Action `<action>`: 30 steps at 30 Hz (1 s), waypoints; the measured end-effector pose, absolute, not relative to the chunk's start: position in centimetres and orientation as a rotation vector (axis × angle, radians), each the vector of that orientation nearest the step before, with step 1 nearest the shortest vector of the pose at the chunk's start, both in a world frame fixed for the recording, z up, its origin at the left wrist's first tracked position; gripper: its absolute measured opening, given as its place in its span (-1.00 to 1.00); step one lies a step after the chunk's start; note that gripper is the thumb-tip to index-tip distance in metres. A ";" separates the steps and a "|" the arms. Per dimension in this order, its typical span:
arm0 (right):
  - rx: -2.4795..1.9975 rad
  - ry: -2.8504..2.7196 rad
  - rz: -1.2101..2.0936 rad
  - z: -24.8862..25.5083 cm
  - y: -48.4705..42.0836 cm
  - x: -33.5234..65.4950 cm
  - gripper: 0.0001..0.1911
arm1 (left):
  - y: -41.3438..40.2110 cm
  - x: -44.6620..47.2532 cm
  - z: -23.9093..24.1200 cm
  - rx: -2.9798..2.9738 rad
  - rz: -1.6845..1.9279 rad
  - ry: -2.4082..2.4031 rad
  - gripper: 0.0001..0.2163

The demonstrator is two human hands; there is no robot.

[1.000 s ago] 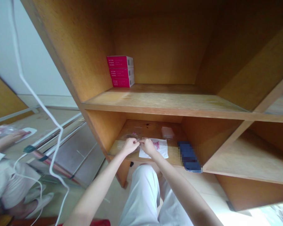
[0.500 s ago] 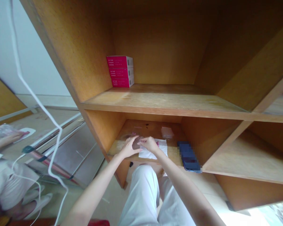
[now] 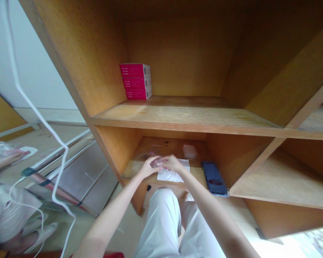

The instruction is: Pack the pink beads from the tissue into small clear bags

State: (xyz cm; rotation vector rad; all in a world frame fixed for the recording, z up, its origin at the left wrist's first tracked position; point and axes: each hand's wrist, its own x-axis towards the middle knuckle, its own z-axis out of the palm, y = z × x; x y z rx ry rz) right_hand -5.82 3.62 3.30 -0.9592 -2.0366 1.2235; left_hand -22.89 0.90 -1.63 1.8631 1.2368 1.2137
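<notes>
Small pinkish item [image 3: 154, 162]: on the lower shelf [image 3: 161, 145], between both hands and touching both; long axis unclear.
Left hand [image 3: 147, 167]: left of it, fingers curved; grip I cannot tell.
Right hand [image 3: 173, 163]: right of it, equally near; grip also hidden.
White sheet [image 3: 169, 176]: under the right hand.

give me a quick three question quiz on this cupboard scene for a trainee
1. True or false: the pink boxes sit lower than the white sheet.
2. How many pink boxes are stacked? A two, B three, C five.
3. Fill in: the dark blue item lies to the ___ of the right hand.
Key: 1 false; 2 B; 3 right.
</notes>
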 end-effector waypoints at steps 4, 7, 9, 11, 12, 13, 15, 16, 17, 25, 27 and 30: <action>-1.026 -2.044 1.276 3.2 4.2 -5.6 -0.73 | 0.9 -22.6 -1.6 1.869 1.237 1.241 -0.45; -1.053 -2.041 1.287 3.3 4.4 -5.4 -0.73 | 0.9 -22.3 -1.5 1.866 1.251 1.257 -0.43; -1.061 -2.019 1.333 3.4 4.3 -5.3 -0.72 | 0.8 -22.1 -1.3 1.858 1.245 1.282 -0.42; -1.048 -1.996 1.376 3.5 4.2 -5.3 -0.70 | 0.8 -22.0 -1.2 1.863 1.236 1.305 -0.41; -1.039 -1.987 1.391 3.5 4.2 -5.2 -0.69 | 0.7 -21.9 -1.1 1.874 1.230 1.307 -0.40; -1.030 -1.981 1.404 3.5 4.2 -5.2 -0.68 | 0.7 -21.9 -1.0 1.886 1.225 1.301 -0.40; -1.017 -1.982 1.442 3.5 4.2 -5.1 -0.65 | 0.5 -21.8 -0.9 1.897 1.212 1.275 -0.40; -1.012 -1.988 1.468 3.5 4.2 -5.0 -0.64 | 0.4 -21.7 -0.9 1.895 1.203 1.266 -0.40; -1.006 -1.998 1.492 3.5 4.3 -5.0 -0.62 | 0.4 -21.6 -0.8 1.892 1.193 1.264 -0.40; -0.929 -2.012 1.570 3.7 4.4 -4.0 -0.79 | 0.2 -21.8 -0.1 1.922 1.158 1.271 -0.47; -0.967 -1.963 1.592 4.0 4.4 -3.6 -0.79 | 0.1 -22.0 0.2 1.916 1.161 1.286 -0.49; -1.003 -1.805 1.620 4.2 4.7 -2.8 -0.75 | -0.1 -22.2 0.7 1.932 1.129 1.308 -0.51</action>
